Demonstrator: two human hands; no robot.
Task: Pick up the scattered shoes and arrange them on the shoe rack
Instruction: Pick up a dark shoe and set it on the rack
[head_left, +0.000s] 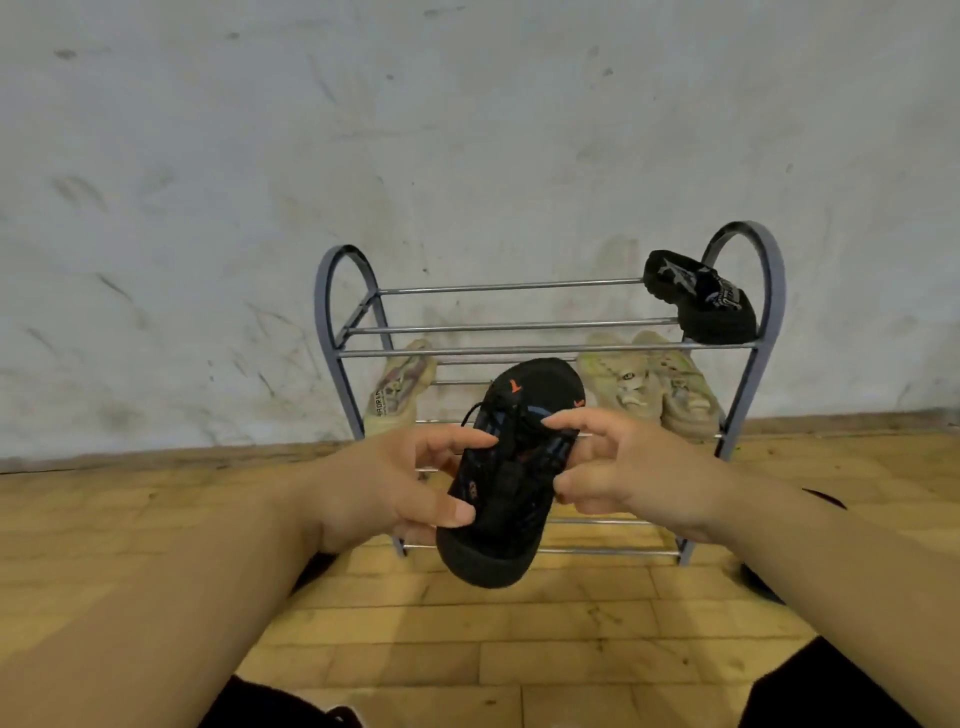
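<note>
I hold a black sandal (511, 467) with blue straps and orange marks in front of the shoe rack (540, 327), toe pointing away. My left hand (400, 483) grips its left side and my right hand (618, 467) grips its right side. A second black shoe (698, 296) lies at the right end of the rack's top shelf. On the middle shelf stand a pale beige pair of sneakers (654, 384) at the right and a single pale sneaker (397, 389) at the left. The bottom shelf shows only bare rods.
The grey metal rack stands against a scuffed white wall (363, 156) on a yellow brick-patterned floor (519, 649). My dark-clothed knees (831, 691) fill the lower corners. A small dark object (826, 497) lies on the floor right of the rack.
</note>
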